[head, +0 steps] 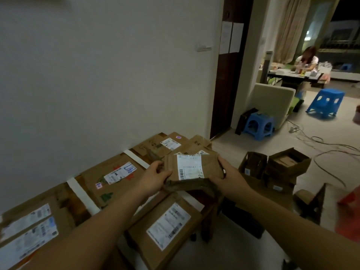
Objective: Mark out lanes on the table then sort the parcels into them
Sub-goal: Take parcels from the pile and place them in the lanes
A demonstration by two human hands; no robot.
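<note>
I hold a small brown cardboard parcel (191,168) with a white shipping label above the table. My left hand (155,175) grips its left edge and my right hand (227,175) grips its right edge. White tape strips (136,159) (81,194) run across the dark table and split it into lanes. A big parcel marked in blue pen (111,182) lies between the strips. Two labelled parcels (29,228) lie in the left lane, and a stack of parcels (165,146) sits in the far lane. Another labelled parcel (167,228) lies under my arms.
A white wall runs along the table's far side. Open cardboard boxes (282,168) stand on the floor to the right, with cables (331,151) beyond. Two blue stools (258,125) (324,103) and a cushion stand farther off. A person sits at a distant table (292,75).
</note>
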